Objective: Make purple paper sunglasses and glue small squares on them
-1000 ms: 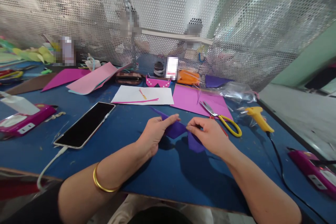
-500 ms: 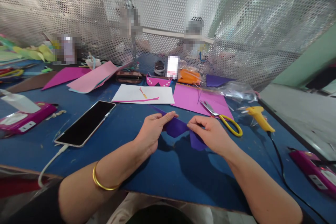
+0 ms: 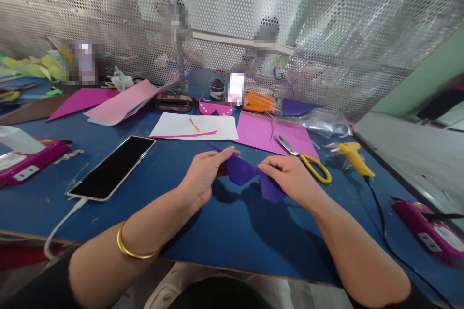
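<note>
Both my hands hold a folded piece of purple paper (image 3: pixel 243 172) just above the blue table (image 3: pixel 224 231). My left hand (image 3: pixel 203 176) pinches its left part, thumb on top and fingers under it. My right hand (image 3: pixel 288 178) pinches the right part, where a flap hangs down toward the table. A narrow purple point sticks out behind my left fingers. A gold bangle (image 3: pixel 126 246) sits on my left forearm.
Yellow-handled scissors (image 3: pixel 308 161) lie on a pink sheet (image 3: pixel 263 133) beyond my right hand. A yellow glue gun (image 3: pixel 353 157) with a black cord lies at the right. A phone (image 3: pixel 112 166) on a white cable lies at the left. White paper (image 3: pixel 195 127), pink sheets and a mesh screen stand behind.
My hands and the purple paper have stayed in the same grip with small finger shifts. The view has tilted a little, so everything sits slightly higher in the frame.
</note>
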Action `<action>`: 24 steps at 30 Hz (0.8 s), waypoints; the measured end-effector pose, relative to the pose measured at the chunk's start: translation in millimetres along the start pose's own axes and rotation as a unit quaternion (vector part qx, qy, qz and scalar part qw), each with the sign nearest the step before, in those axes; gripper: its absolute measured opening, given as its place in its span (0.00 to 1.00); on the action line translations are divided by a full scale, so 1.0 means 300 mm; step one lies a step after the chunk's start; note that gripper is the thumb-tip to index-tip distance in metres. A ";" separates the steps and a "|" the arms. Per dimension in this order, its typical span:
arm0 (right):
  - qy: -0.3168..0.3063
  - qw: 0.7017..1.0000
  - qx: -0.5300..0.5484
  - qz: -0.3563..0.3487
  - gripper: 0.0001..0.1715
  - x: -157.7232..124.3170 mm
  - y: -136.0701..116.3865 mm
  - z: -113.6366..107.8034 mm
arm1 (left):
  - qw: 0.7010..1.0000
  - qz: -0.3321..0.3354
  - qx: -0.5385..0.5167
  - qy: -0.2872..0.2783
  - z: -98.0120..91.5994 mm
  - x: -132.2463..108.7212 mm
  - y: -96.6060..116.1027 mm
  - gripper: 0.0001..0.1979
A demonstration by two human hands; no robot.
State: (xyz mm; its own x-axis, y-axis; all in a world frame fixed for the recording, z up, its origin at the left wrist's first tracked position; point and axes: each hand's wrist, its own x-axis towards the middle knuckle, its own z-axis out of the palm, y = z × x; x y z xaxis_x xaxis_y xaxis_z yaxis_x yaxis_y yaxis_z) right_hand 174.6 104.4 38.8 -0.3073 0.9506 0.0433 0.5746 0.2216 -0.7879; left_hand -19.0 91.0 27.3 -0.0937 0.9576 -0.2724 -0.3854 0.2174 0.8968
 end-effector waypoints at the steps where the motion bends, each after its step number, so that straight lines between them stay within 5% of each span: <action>1: -0.003 1.000 0.005 0.002 0.16 0.001 0.000 -0.003 | 1.000 0.004 -0.001 0.002 -0.002 0.002 0.001 0.19; 17: 0.029 1.000 -0.005 0.012 0.12 0.008 0.003 -0.015 | 0.999 0.015 0.029 -0.019 -0.017 0.018 0.009 0.18; 24: 0.015 1.000 -0.001 -0.004 0.11 0.016 0.028 -0.042 | 0.999 0.037 0.018 0.019 -0.027 0.032 0.020 0.14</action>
State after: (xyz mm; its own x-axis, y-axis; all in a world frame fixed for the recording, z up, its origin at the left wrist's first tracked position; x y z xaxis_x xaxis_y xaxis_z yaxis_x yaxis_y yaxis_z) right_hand 187.5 113.7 40.0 -0.2894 0.9548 0.0672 0.5745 0.2294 -0.7857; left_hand -29.6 100.0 27.1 -0.1562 0.9637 -0.2164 -0.3430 0.1526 0.9269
